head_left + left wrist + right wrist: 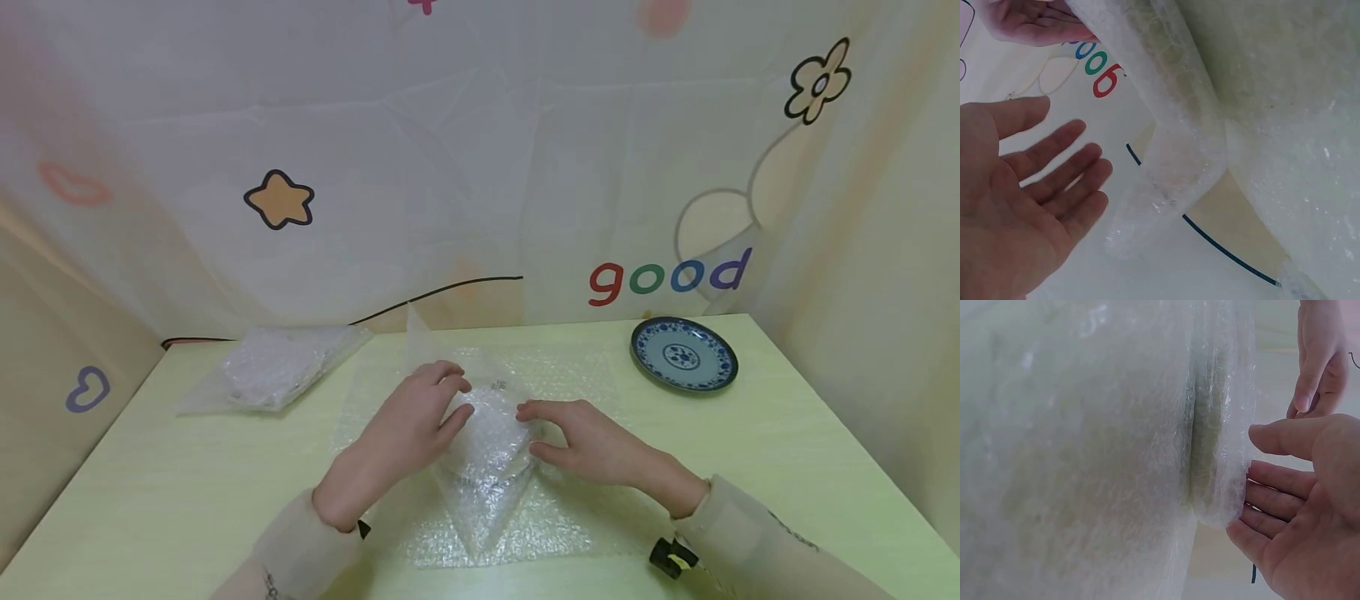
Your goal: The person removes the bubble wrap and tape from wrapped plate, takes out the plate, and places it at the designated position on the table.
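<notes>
A sheet of bubble wrap (pixel 517 533) lies on the table, its corners partly folded over a round shape (pixel 487 433) in the middle. The film blurs what is inside. My left hand (pixel 416 412) hovers at the left side of the bundle, fingers loosely bent and holding nothing. In the left wrist view that hand (pixel 1035 200) is spread apart from the wrap. My right hand (pixel 592 442) is at the bundle's right side, fingers loosely bent. In the right wrist view its fingertips (pixel 1254 515) are right at the folded wrap's edge. One wrap corner (pixel 417 329) sticks up at the back.
A blue-patterned plate (pixel 684 354) with a dark rim sits at the back right of the table (pixel 787 492). A bubble-wrapped bundle (pixel 277 367) lies at the back left. A printed curtain (pixel 465 183) hangs behind the table.
</notes>
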Motion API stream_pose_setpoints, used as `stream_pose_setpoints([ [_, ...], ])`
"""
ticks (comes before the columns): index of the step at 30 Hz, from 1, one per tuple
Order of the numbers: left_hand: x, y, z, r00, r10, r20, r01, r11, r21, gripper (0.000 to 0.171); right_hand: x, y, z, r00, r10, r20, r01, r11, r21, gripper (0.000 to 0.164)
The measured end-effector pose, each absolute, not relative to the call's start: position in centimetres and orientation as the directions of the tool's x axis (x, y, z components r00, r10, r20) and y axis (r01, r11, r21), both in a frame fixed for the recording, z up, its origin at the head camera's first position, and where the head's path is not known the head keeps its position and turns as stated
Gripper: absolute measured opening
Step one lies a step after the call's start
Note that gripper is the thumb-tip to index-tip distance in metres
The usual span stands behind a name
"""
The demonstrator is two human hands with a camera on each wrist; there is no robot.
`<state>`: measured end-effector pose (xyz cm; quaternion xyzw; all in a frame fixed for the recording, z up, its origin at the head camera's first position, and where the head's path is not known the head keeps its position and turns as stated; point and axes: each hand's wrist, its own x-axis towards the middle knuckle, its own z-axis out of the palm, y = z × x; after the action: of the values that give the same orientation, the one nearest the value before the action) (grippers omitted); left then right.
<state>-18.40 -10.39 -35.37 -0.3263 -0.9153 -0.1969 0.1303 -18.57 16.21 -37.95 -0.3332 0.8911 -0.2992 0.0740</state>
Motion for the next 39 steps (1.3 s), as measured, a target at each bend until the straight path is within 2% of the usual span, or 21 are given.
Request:
stream_pose_setpoints([
  [3,-18.7,-10.3,-35.5,-0.751,0.570,0.332,0.653,0.715,0.249,0.026,-18.6,16.2,-38.0,-0.765,-0.641,0.068,-0.552,0.597,-0.583,0.036],
  [13,-18.7,-10.5,-35.9,-0.848,0.490,0.203,0.526,0.828,0.197,0.039,-18.7,16.2,-38.0,-0.768,-0.638,0.061,-0.547,0.602,-0.582,0.036],
  [20,-18.7,-10.7,-35.9,-0.854,0.487,0.184,0.514,0.844,0.155,0.040,-18.7,16.1,-38.0,-0.760,-0.648,0.060,-0.555,0.598,-0.578,0.035],
  [31,-18.4,-11.0,-35.6,-0.860,0.479,0.175,0.508,0.833,0.219,0.031,-18.5,16.0,-37.9,-0.755,-0.654,0.050,-0.565,0.610,-0.555,0.035],
  [39,-17.9,-11.4,-34.8,-0.874,0.465,0.142,0.486,0.837,0.250,0.035,-18.4,15.9,-37.7,-0.753,-0.656,0.041,-0.563,0.612,-0.555,0.035],
])
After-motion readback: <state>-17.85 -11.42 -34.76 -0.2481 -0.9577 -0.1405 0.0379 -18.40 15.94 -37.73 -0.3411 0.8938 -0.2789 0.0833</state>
